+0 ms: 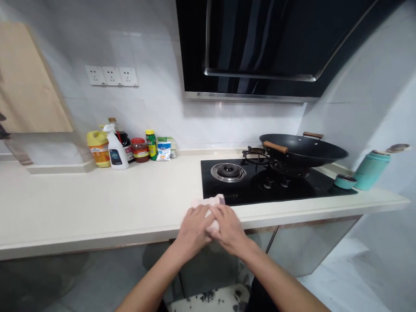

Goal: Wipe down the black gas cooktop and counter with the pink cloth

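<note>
1. Bunching a pale pink cloth (212, 200) between them, the left hand (194, 225) and the right hand (228, 225) meet at the front edge of the desk (156, 195), fingers bent over the fabric and thumbs pointing inward.
2. The cloth lies under and between the two hands — one part shows in the gap by the thumbs, another sticks out past the fingertips, with a darker patch at its right corner.
3. Both hands grasp it; how much fabric is folded inside the fingers is hidden, and whether its underside touches the desk I cannot tell.
4. Just beyond the cloth is the near left corner of the black hob (250, 193), with its left burner (229, 172) farther back.
5. A large wok (305, 149) sits over the right side of the hob, well apart from the right hand.
6. Away to the left, near the wall, stand a white spray bottle (116, 151), a yellow jug (100, 149) and a red-lidded jar (140, 151) — none touching the hands.
</note>
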`<state>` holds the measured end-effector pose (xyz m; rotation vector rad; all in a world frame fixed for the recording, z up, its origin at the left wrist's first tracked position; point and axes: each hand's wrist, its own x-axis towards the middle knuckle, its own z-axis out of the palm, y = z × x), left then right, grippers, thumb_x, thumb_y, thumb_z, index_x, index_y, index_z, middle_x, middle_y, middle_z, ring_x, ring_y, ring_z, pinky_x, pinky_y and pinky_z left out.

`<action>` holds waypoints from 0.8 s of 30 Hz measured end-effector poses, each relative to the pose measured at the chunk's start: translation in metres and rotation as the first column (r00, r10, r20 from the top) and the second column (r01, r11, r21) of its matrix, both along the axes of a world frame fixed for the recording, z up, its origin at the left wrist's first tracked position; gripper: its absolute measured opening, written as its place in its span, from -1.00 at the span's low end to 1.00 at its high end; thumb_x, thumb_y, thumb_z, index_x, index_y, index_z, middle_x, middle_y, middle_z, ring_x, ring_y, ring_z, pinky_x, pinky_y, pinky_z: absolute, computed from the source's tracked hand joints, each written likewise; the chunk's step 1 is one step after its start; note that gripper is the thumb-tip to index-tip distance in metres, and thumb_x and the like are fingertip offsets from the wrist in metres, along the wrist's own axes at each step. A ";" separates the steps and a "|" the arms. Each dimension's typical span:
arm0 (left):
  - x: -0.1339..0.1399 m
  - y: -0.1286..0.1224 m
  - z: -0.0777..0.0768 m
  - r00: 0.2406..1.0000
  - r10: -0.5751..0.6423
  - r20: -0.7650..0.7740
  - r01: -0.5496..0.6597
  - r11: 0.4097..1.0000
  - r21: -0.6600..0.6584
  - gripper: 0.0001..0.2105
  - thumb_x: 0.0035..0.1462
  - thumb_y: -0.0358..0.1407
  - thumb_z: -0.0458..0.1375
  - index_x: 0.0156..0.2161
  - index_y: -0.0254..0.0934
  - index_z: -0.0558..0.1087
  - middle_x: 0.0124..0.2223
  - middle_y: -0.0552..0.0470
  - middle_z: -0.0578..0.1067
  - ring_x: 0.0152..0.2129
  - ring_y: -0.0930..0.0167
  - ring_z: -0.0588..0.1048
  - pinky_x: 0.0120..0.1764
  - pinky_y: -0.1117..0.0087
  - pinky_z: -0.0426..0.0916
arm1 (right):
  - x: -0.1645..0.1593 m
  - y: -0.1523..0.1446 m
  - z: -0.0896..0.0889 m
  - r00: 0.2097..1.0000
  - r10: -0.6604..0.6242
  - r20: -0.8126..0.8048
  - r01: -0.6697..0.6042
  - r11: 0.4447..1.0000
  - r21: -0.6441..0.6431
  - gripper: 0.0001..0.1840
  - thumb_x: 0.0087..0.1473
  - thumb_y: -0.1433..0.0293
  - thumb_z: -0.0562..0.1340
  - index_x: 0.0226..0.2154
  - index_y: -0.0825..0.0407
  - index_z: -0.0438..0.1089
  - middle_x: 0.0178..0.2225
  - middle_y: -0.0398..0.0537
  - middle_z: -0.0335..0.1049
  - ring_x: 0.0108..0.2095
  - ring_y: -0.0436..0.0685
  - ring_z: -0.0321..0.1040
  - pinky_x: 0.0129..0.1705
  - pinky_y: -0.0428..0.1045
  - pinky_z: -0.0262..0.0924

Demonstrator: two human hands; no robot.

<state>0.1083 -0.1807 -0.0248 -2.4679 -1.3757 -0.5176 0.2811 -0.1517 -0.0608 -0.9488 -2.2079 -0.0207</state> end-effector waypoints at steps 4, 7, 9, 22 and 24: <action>-0.075 -0.027 -0.016 0.994 0.084 -0.076 -0.070 0.983 0.169 -0.48 0.10 -0.20 0.26 0.19 -0.15 0.36 0.20 -0.19 0.46 0.13 0.11 0.40 0.11 0.10 0.28 | -0.061 -0.013 0.007 0.980 0.097 0.173 -0.102 0.995 0.020 0.02 0.02 -0.02 0.40 0.35 0.04 0.04 0.08 0.17 0.31 0.02 0.34 0.24 0.13 0.26 0.15; -0.123 -0.038 -0.031 0.990 0.099 -0.104 -0.068 0.961 0.269 -0.46 0.08 -0.18 0.23 0.20 -0.11 0.34 0.25 -0.18 0.44 0.19 0.12 0.39 0.17 0.10 0.27 | -0.094 -0.018 0.018 0.952 0.154 0.265 -0.165 0.986 0.018 0.05 -0.01 0.07 0.45 0.37 0.00 -0.02 0.05 0.14 0.33 0.02 0.33 0.24 0.15 0.27 0.11; -0.145 -0.041 -0.038 0.985 0.131 -0.115 -0.091 0.948 0.306 -0.47 0.10 -0.22 0.19 0.21 -0.07 0.32 0.26 -0.15 0.44 0.20 0.15 0.40 0.16 0.13 0.28 | -0.109 -0.020 0.024 0.939 0.179 0.294 -0.190 0.982 0.010 0.03 0.01 0.13 0.45 0.37 -0.06 -0.04 0.06 0.12 0.33 0.01 0.32 0.25 0.14 0.27 0.13; -0.084 -0.028 -0.064 0.977 0.199 0.072 -0.210 0.875 0.437 -0.39 0.21 -0.25 0.18 0.31 -0.16 0.11 0.19 -0.27 0.47 0.19 0.02 0.39 0.14 -0.03 0.32 | -0.028 -0.009 0.025 0.940 0.198 0.279 -0.206 0.979 -0.003 -0.09 0.15 0.22 0.36 0.39 -0.16 -0.09 0.15 0.08 0.28 0.20 0.31 0.18 0.35 0.46 -0.20; -0.055 -0.018 -0.065 0.985 0.125 0.117 -0.163 0.895 0.415 -0.38 0.20 -0.25 0.19 0.31 -0.21 0.10 0.16 -0.27 0.49 0.17 0.05 0.42 0.12 0.01 0.35 | 0.004 -0.004 0.020 0.950 0.172 0.261 -0.176 0.984 -0.009 -0.12 0.13 0.26 0.38 0.37 -0.11 -0.03 0.14 0.09 0.30 0.19 0.29 0.19 0.37 0.47 -0.30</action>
